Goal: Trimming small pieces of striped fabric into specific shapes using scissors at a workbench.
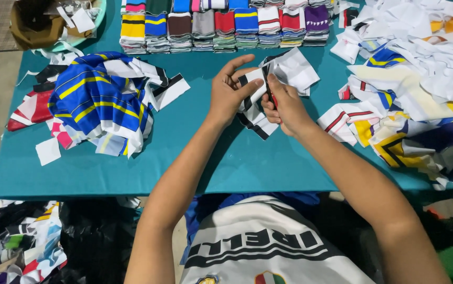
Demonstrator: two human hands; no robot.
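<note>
At frame centre, the left hand (230, 90) and right hand (285, 105) both pinch a black-and-white striped fabric piece (253, 113) above the teal table (226, 158). Neat folded stacks (221, 26) line the top edge, apparently finished. Loose heaps at left (97, 100) and right (416, 84) seemingly remain.

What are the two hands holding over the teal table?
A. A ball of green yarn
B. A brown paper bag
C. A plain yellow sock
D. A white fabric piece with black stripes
D: the left hand and right hand both grip a white fabric piece with black stripes above the teal table.
</note>
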